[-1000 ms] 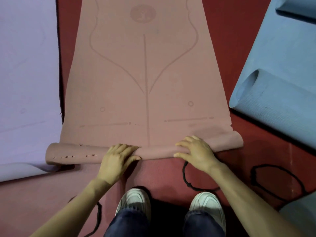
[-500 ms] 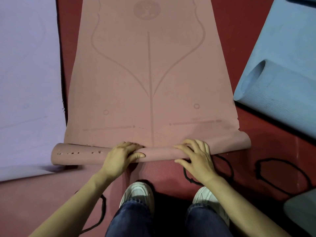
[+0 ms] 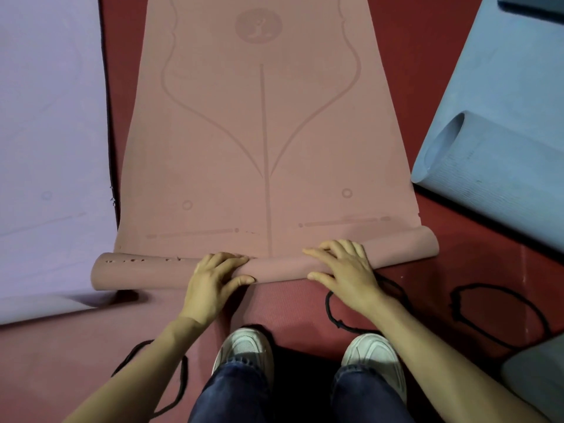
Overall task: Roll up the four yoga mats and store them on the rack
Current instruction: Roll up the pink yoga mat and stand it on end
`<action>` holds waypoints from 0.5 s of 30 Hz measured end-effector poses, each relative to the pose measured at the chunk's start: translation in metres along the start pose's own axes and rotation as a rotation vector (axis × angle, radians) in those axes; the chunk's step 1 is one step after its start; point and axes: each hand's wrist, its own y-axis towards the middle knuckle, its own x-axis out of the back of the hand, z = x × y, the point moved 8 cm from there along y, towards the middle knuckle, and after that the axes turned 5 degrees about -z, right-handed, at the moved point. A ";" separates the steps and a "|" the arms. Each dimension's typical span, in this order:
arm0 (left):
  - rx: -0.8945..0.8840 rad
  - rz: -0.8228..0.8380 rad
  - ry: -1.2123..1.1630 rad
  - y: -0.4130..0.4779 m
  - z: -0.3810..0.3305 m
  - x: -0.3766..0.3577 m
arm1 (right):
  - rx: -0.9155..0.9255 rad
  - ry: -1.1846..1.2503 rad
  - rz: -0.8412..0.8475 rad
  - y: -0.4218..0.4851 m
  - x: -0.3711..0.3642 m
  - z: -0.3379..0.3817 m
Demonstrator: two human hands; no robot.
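Observation:
A pink yoga mat (image 3: 262, 141) with printed guide lines lies flat on the red floor, stretching away from me. Its near end is curled into a thin roll (image 3: 280, 264) that spans the mat's width. My left hand (image 3: 213, 282) grips the roll left of centre, fingers over the top and thumb at the near side. My right hand (image 3: 345, 270) grips the roll right of centre in the same way. A lilac mat (image 3: 48, 148) lies flat at the left. At the right lies a blue mat (image 3: 500, 123) with one end loosely curled.
Black cord loops lie on the red floor: one (image 3: 500, 312) at the right, one (image 3: 332, 315) under my right wrist, one (image 3: 180, 380) under my left forearm. My white shoes (image 3: 244, 349) stand just behind the roll. A grey mat corner (image 3: 537, 380) shows at the lower right.
The roll has moved a little further up the pink mat under both hands. My hands have shifted their hold on it as it turned.

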 end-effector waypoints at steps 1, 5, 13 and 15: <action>0.024 0.028 -0.027 0.004 0.003 0.000 | 0.016 -0.034 -0.044 -0.009 -0.004 0.003; 0.128 0.169 -0.101 0.019 0.012 -0.005 | 0.016 -0.045 -0.151 -0.018 -0.011 0.006; -0.018 0.020 0.006 0.015 -0.002 0.006 | -0.050 0.142 0.020 0.025 0.000 -0.002; -0.115 -0.116 0.110 0.002 -0.015 0.006 | -0.079 0.196 0.083 0.031 0.002 -0.005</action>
